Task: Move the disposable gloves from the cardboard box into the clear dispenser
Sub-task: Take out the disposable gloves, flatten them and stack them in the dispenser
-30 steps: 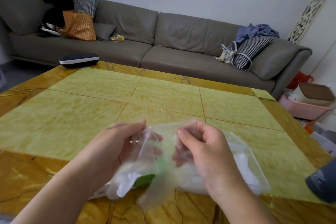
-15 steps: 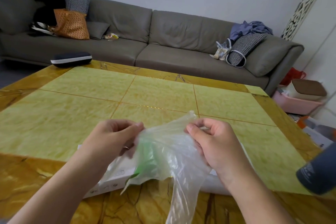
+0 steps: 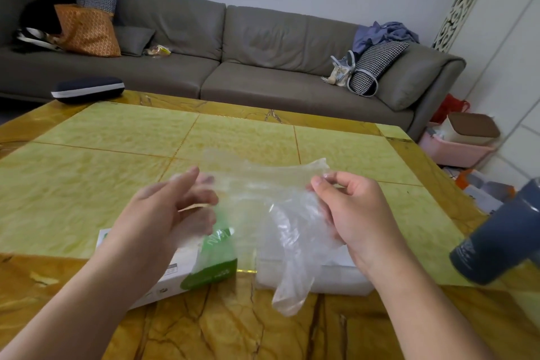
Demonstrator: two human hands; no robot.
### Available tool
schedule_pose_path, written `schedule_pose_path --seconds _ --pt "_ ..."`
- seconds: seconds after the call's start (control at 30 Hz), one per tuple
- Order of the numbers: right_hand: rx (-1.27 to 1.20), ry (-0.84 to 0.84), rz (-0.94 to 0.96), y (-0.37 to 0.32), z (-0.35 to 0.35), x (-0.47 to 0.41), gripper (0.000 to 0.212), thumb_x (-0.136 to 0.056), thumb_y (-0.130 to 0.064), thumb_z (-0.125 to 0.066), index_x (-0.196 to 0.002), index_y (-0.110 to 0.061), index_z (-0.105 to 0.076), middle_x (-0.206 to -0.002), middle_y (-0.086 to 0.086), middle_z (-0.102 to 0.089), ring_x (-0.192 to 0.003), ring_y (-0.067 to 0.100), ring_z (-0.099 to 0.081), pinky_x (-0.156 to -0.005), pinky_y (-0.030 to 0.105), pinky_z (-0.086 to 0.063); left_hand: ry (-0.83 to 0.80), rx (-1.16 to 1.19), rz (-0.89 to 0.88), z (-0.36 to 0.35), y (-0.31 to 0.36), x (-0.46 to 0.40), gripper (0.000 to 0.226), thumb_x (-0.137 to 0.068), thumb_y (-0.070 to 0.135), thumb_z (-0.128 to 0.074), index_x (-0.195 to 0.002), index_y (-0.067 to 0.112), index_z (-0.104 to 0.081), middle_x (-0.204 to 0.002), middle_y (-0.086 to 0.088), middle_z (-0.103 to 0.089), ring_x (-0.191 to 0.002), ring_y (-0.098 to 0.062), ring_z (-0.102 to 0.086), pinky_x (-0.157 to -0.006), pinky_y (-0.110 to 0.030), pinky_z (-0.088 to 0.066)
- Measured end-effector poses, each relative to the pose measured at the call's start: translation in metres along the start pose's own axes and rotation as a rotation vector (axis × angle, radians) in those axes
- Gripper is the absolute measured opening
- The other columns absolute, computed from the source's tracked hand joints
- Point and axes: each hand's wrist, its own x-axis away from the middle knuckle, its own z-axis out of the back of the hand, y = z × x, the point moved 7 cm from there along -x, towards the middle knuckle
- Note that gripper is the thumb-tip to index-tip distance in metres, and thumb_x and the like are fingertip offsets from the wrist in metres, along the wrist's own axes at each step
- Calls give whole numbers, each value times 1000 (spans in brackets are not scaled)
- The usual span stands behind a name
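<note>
A clear disposable glove (image 3: pixel 263 187) is stretched in the air between my two hands, and its fingers hang down toward the table (image 3: pixel 117 172). My left hand (image 3: pixel 163 216), blurred, holds the glove's left edge. My right hand (image 3: pixel 356 213) pinches the right edge between thumb and forefinger. Under my left hand lies the white and green cardboard box (image 3: pixel 213 269), flat on the table. The clear dispenser (image 3: pixel 336 278) sits under my right hand with white gloves inside, partly hidden by the hanging glove.
A dark blue cup (image 3: pixel 496 242) stands at the table's right edge, close to my right forearm. A navy case (image 3: pixel 87 89) lies at the far left corner. Behind the table runs a grey sofa (image 3: pixel 263 67); a pink basin (image 3: pixel 455 149) sits on the floor at right.
My hands have moved apart and spread the glove out wide. Half a second ago it hung bunched between them, and before that both hands were down at the dispenser.
</note>
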Motion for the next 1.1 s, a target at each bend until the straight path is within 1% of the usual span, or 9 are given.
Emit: schedule_pose_path --seconds 0.1,0.2,0.3,0.4,0.53,0.7,0.83,0.93,1.1 --pt "2 149 2 6 33 -11 21 -105 -21 -62 -89 -10 -72 -52 -2 -49 -44 13 -41 -39 22 -33 62 -18 -116 -1 11 0 22 -98 27 -63 -114 12 -70 -106 -12 -76 -86 -20 -75 -78 -38 -59" --pt "57 193 -53 21 52 -19 20 -104 -18 -60 -86 -11 -65 -52 1 -51 -42 15 -45 -39 22 -38 150 -517 -560 -21 43 22 16 -98 26 -64 -114 29 -65 -108 11 -70 -100 -7 -67 -89 -31 -52" --pt "181 110 -109 35 45 -22 28 -100 -13 -57 -73 -10 -60 -52 7 -61 -39 21 -54 -42 28 -45 -118 -851 -783 -91 43 39 16 -96 23 -62 -106 35 -67 -100 21 -67 -98 -2 -63 -80 -18 -49" --pt "447 56 -78 37 41 -20 33 -98 -15 -57 -72 5 -60 -55 15 -68 -39 19 -63 -44 29 -50 -396 -1295 -565 -144 -12 13 19 -101 27 -51 -106 35 -68 -101 18 -65 -91 -3 -63 -80 -27 -55" --pt "634 17 -61 42 44 -21 32 -99 -17 -60 -78 7 -64 -66 17 -73 -40 18 -65 -43 37 -55 -511 -1654 -259 -150 -73 -20 27 -102 41 -49 -126 33 -59 -121 7 -65 -106 -19 -65 -91 -39 -56" --pt "856 45 -44 45 47 -29 28 -93 -14 -66 -67 -3 -63 -79 11 -73 -53 28 -71 -52 44 -63 -620 -1681 -107 -151 -88 -32 46 -96 61 -57 -135 36 -58 -129 11 -66 -114 -14 -63 -100 -36 -52" --pt "928 16 -76 44 48 -30 18 -86 -1 -68 -68 -1 -64 -68 12 -67 -52 29 -70 -51 41 -63 -706 -1695 -43 -158 -96 -33 43 -89 51 -69 -130 39 -61 -113 15 -68 -103 -10 -65 -93 -32 -55" --pt "982 4 -107 42 49 -30 22 -82 4 -69 -65 -4 -57 -73 13 -65 -61 31 -71 -46 32 -55 -743 -1703 -15 -163 -97 -35 44 -84 46 -76 -125 39 -61 -110 16 -66 -94 -10 -64 -78 -28 -55" --pt "1023 41 -107 34 52 -23 33 -90 -6 -67 -70 -14 -42 -78 8 -58 -71 33 -66 -53 30 -43 -749 -1746 -101 -170 -100 -37 42 -80 47 -78 -117 39 -60 -104 17 -67 -97 -10 -65 -81 -30 -55"
